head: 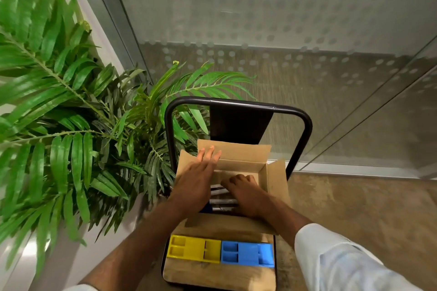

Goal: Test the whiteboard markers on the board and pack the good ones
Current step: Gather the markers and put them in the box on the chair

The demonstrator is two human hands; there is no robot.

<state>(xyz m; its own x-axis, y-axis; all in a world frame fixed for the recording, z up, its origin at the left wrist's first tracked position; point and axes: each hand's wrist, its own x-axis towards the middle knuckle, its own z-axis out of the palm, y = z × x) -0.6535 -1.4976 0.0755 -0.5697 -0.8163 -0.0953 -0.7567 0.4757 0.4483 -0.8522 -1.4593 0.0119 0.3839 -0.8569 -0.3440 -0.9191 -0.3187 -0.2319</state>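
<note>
1. Two hands are at an open cardboard box (241,165) that stands on a small wooden table (212,276) with a black tube frame (236,101) at its far end.
2. The left hand (198,179) lies flat on the box's left flap (183,160), fingers (210,153) straight and together, reaching toward the far flap; it grips nothing.
3. The right hand (243,192) is down inside the box with its fingers curled under. I cannot tell whether they hold a marker or only rest on the pile.
4. Several whiteboard markers (223,201) lie flat in the bottom of the box, between the two hands and partly hidden by them; one shows a dark blue end at the left.
5. A yellow tray (191,249) and a blue tray (248,255) sit side by side, touching, on the near part of the table, just beside the box's near flap.
6. A leafy green plant (59,90) fills the left side, and a glass wall (260,19) with frosted dots stands beyond.
</note>
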